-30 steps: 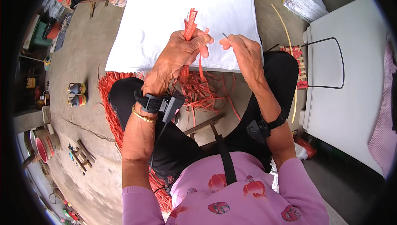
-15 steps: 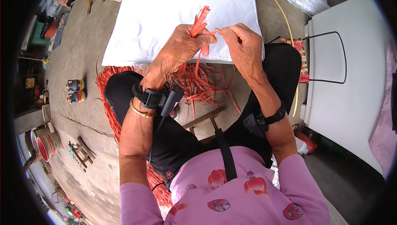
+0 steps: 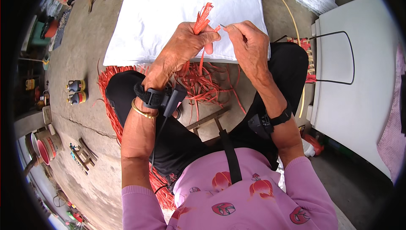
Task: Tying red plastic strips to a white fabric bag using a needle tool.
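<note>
Beyond the hands lay matt white cloth (image 3: 169, 14); under them, glossy red plastic-looking strips (image 3: 207, 82) on rough concrete (image 3: 80, 56).

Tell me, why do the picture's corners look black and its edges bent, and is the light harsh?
Head view: a fisheye lens leaves a dark rim and bows the white box at right. Light is soft and even, without hard shadows; the left hand, right hand and red strips look sharp.

looks like a home yard craft spot: bare concrete floor (image 3: 80, 56), loose red straw strips (image 3: 211, 84), white cloth (image 3: 169, 14) laid out
</note>
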A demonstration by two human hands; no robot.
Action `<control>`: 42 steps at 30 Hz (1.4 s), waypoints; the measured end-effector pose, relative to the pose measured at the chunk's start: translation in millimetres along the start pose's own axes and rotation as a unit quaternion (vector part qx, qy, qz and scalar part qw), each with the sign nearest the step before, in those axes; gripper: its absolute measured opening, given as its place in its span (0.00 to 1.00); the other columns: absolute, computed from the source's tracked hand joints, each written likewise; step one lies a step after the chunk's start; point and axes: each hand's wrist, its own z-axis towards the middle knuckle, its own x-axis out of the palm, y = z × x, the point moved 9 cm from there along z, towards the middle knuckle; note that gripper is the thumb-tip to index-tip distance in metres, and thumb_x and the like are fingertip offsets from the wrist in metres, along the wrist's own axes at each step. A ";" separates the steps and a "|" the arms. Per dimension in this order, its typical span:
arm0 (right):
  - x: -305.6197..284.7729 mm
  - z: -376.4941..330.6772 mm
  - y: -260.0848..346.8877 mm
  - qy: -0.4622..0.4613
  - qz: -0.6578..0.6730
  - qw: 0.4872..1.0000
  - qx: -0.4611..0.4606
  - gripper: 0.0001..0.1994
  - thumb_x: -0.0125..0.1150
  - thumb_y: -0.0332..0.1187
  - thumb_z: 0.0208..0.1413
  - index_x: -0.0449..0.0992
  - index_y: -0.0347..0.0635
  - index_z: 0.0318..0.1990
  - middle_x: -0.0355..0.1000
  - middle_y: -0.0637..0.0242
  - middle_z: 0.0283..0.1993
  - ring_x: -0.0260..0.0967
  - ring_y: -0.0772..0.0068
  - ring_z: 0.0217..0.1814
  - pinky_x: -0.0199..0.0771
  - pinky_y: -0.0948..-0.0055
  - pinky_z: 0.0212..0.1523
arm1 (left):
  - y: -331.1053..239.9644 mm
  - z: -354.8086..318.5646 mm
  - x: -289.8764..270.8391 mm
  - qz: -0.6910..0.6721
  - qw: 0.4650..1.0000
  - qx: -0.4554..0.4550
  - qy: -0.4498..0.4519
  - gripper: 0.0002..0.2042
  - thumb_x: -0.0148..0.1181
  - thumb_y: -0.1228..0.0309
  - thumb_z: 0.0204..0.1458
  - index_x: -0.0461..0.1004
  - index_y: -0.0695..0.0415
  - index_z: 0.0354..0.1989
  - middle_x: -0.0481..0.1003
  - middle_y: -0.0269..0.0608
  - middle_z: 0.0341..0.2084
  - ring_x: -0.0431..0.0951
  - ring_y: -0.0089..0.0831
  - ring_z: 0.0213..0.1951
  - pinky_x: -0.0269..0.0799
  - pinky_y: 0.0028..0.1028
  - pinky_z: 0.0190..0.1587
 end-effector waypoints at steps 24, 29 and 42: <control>5.1 -1.9 -2.1 0.032 -0.008 0.999 0.009 0.05 0.53 0.27 0.49 0.74 0.35 0.27 0.63 0.62 0.18 0.60 0.69 0.18 0.59 0.70 0.20 | 1.9 0.4 1.7 0.017 1.000 0.007 0.005 0.07 0.57 0.68 0.52 0.77 0.57 0.32 0.72 0.32 0.14 0.55 0.13 0.11 0.47 0.17 0.13; 9.2 -3.3 -3.8 0.038 0.003 0.999 0.018 0.05 0.53 0.27 0.49 0.73 0.35 0.27 0.63 0.61 0.18 0.60 0.67 0.18 0.59 0.69 0.20 | -2.5 -1.8 -0.3 0.017 1.000 0.020 0.002 0.07 0.57 0.67 0.52 0.76 0.58 0.32 0.72 0.32 0.14 0.56 0.12 0.12 0.48 0.17 0.14; 1.3 -15.5 48.9 -0.046 -0.169 0.957 -0.229 0.06 0.58 0.29 0.46 0.75 0.39 0.32 0.69 0.62 0.29 0.64 0.61 0.30 0.65 0.66 0.33 | -2.7 3.0 -11.5 -0.082 0.991 0.040 -0.098 0.09 0.52 0.67 0.55 0.73 0.61 0.32 0.70 0.33 0.14 0.53 0.13 0.10 0.45 0.17 0.12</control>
